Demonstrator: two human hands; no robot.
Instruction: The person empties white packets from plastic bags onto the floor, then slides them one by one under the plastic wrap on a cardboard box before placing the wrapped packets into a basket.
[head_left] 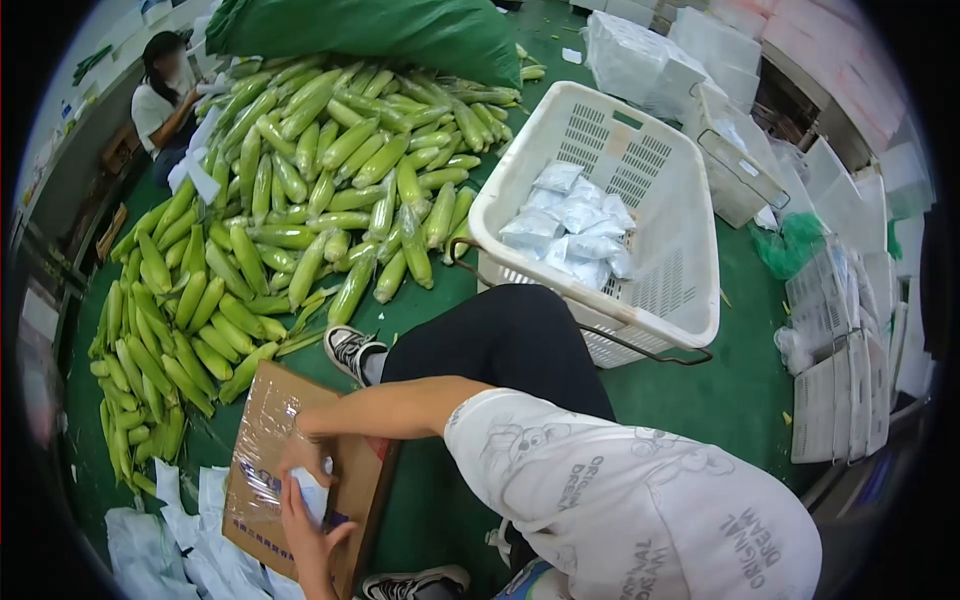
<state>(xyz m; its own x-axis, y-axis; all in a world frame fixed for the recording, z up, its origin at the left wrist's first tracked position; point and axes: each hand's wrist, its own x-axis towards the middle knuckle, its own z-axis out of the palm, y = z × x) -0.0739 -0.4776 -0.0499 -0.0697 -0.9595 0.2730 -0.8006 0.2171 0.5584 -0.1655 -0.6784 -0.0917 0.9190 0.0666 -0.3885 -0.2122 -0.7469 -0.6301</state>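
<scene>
A small white packet (313, 497) is at my hands, above a brown cardboard box (262, 420) covered in clear film. My right hand (305, 452) reaches across from above and grips the packet's upper end; its fingers are partly hidden. From below comes my left hand (312, 530), its fingers stretched along the packet's side and its thumb spread away. White bags or sleeves (205, 530) lie in a loose pile left of the box. Beyond the box is a large heap of green corn cobs (330, 160), many of them in clear wrap.
A white plastic crate (655, 190) with wire handles holds several filled white packets (575, 225). Another person (160, 110) sits beyond the corn. A large green sack (365, 40) lies behind the heap. Stacked crates (830, 370) and foam boxes (640, 60) line the right side.
</scene>
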